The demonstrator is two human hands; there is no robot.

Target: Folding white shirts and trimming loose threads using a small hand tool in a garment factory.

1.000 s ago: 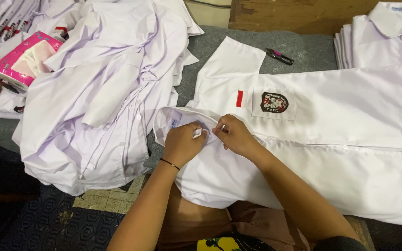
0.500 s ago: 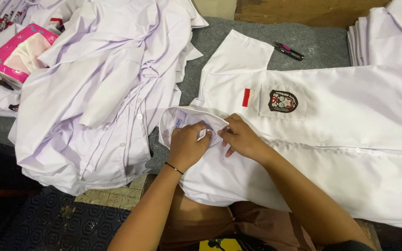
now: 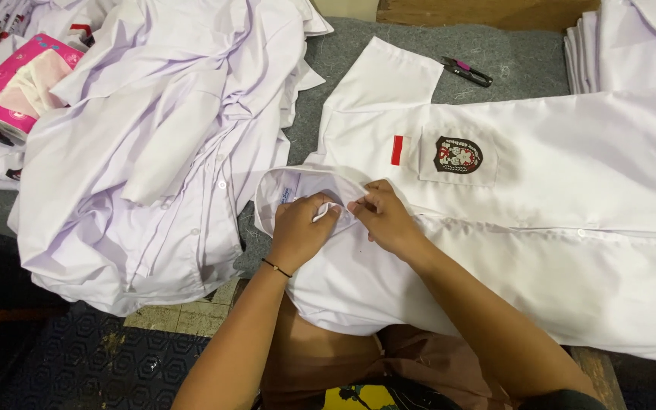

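Head view: left hand (image 3: 298, 231) and right hand (image 3: 385, 220) meet at centre, fingers of both pinching the collar (image 3: 298, 186) of a white uniform shirt (image 3: 540, 228) spread on the counter (image 3: 419, 57). Shirt pile (image 3: 153, 152) at 9 o'clock; thread snips (image 3: 467, 72) at 1 o'clock.

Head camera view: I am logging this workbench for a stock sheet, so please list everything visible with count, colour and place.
White short-sleeved shirt with a chest badge: one, white, spread flat at centre right.
Heap of loose white shirts: one heap, number of shirts unclear, white, left.
Stack of folded white shirts: one stack, white, top right corner.
Small thread snips with pink handles: one, black and pink, top centre.
Pink tissue pack: one, pink, far left.
Grey felt table cover: one, grey, under it all.
Thin black wrist band: one, on the left wrist.
Left hand: pinching the collar.
Right hand: pinching the collar.
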